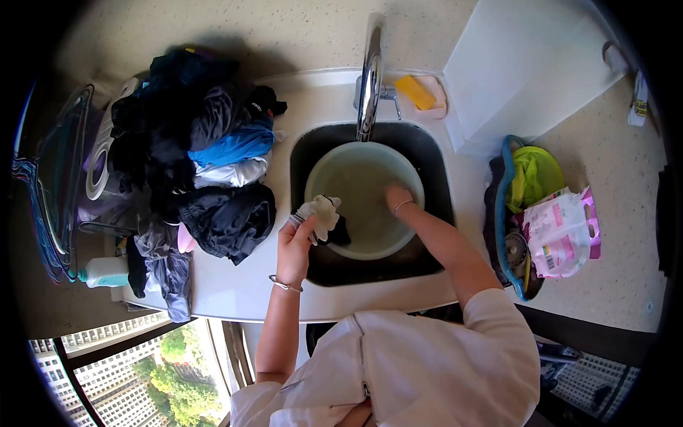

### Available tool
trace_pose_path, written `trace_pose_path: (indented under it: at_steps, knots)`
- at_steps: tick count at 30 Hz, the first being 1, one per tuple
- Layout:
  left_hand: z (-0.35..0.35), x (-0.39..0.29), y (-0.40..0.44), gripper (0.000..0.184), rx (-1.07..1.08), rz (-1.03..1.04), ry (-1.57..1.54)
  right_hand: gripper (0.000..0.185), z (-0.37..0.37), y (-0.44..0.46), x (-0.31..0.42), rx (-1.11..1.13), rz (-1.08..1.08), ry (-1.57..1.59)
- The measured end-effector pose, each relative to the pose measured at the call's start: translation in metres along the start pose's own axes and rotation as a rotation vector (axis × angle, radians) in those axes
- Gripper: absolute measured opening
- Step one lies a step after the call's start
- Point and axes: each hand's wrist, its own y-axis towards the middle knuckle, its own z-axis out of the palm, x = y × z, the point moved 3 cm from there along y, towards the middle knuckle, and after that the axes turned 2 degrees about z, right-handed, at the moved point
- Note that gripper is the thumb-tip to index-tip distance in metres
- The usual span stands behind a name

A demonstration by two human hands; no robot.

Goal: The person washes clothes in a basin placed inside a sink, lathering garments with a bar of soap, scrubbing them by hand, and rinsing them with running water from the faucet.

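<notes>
A pale round basin [313, 171] of cloudy water stands inside the dark sink [302, 267]. My left hand [294, 245] is closed on a bunched wet sock [321, 215], whitish with a striped cuff, at the basin's left rim. A black piece of fabric [341, 231] hangs beside it over the water. On the right side of the basin, my right hand [398, 196] dips into the water. Its fingers are submerged and hard to make out.
A chrome faucet [370, 78] rises behind the basin. To its right a yellow sponge [415, 92] rests on a pink dish. Heaped clothes [228, 153], hangers [53, 192] and a white bottle [107, 272] are at left; a blue-rimmed basket [509, 206] holding packages stands at right.
</notes>
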Motion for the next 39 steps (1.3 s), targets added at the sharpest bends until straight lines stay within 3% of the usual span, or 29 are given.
trace_pose_path:
  at_steps: [1,5,7,8,10,12,13,14,15,16,18,19,20,23,27,28,30,32,34,37,39]
  knots:
    - [0.000,-0.002,0.005,0.026,-0.016,0.026,0.045,0.021,0.003,-0.002,0.003,0.069,-0.315,-0.168]
    - [0.023,-0.017,0.021,0.023,0.029,0.127,0.099,0.012,-0.022,-0.002,-0.028,0.261,-0.112,-0.093]
    - [0.038,-0.018,0.033,0.024,0.063,0.161,0.108,0.009,-0.069,-0.008,-0.036,-0.069,-0.074,0.312]
    - [0.043,-0.011,0.043,0.025,0.104,0.149,0.132,0.009,-0.079,-0.005,-0.039,-0.074,-0.067,0.310]
    - [0.047,0.017,0.068,0.030,0.139,0.107,0.253,0.005,-0.117,-0.003,-0.044,-0.519,-0.207,0.611]
    - [0.038,0.051,0.100,0.035,0.056,-0.077,0.832,0.005,-0.158,-0.009,-0.047,-0.750,-0.255,0.694]
    - [0.037,0.070,0.111,0.035,0.056,-0.077,0.825,0.006,-0.173,-0.008,-0.052,-0.873,-0.227,0.675]
    - [0.037,0.090,0.122,0.039,0.051,-0.051,1.029,0.007,-0.184,-0.004,-0.058,-0.993,-0.202,0.654]
    - [0.036,0.108,0.133,0.043,0.042,-0.025,1.232,0.013,-0.189,0.005,-0.066,-0.995,-0.170,0.688]
    - [0.031,0.128,0.140,0.043,0.035,-0.031,1.225,0.013,-0.197,0.007,-0.063,-0.986,-0.177,0.685]
    - [0.027,0.162,0.148,0.046,0.113,0.167,1.510,0.024,-0.221,0.001,-0.041,-1.173,-0.215,0.353]
    - [0.022,0.173,0.149,0.050,0.165,0.107,1.527,0.038,-0.221,0.010,-0.033,-1.123,-0.244,0.335]
    - [0.016,0.183,0.148,0.050,0.163,0.093,1.524,0.038,-0.220,0.020,-0.024,-1.110,-0.248,0.340]
    - [-0.001,0.216,0.131,0.053,0.308,0.060,1.669,0.047,-0.207,0.065,-0.017,-1.181,-0.121,-0.211]
    - [-0.001,0.232,0.105,0.055,0.542,-0.156,1.597,0.046,-0.217,0.083,-0.047,-1.186,-0.097,-0.438]
    - [0.003,0.232,0.100,0.055,0.602,-0.217,1.556,0.046,-0.216,0.081,-0.047,-1.186,-0.100,-0.437]
    - [0.002,0.239,0.087,0.055,0.595,-0.255,1.530,0.046,-0.218,0.074,-0.047,-1.183,-0.331,-0.353]
    - [0.004,0.241,0.082,0.055,0.589,-0.270,1.504,0.044,-0.223,0.067,-0.055,-1.162,-0.270,-0.266]
    - [-0.002,0.243,0.072,0.058,0.631,-0.435,1.485,0.041,-0.220,0.069,-0.077,-1.184,0.133,-0.047]
    - [-0.001,0.234,0.070,0.060,0.689,-0.512,1.503,0.048,-0.214,0.071,-0.101,-1.131,0.241,0.103]
    - [0.012,0.206,0.067,0.059,0.676,-0.457,1.454,0.053,-0.215,0.075,-0.110,-1.071,0.306,0.183]
